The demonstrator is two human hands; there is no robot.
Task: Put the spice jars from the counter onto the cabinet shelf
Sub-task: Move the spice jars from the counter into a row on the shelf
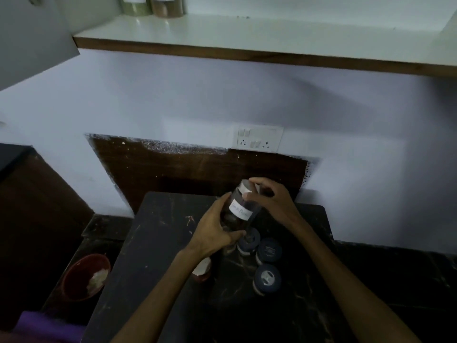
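At the lower left of the frame we see a red bowl (85, 277) with something pale inside, sitting low beside the dark marbled worktop (153, 243). At the upper left, two jars (152, 4) with pale labels stand on the white cabinet shelf (272, 33), which runs across the top of the frame.

Near the centre, our left hand (215, 231) wraps around the lower body of a labelled jar (241, 209), gripping it, with the jar tilted so its white lid leans toward the upper right and away from us. Just below the left wrist a jar with a white lid (202, 267) stands on the worktop.

Our right hand (272, 199) is closed on the lid end of the same labelled jar, fingers curled over it. Below the held jar, three blue-lidded jars (268, 251) stand close together on the worktop. A white switch plate (258, 138) sits on the wall above the hands, centre right.
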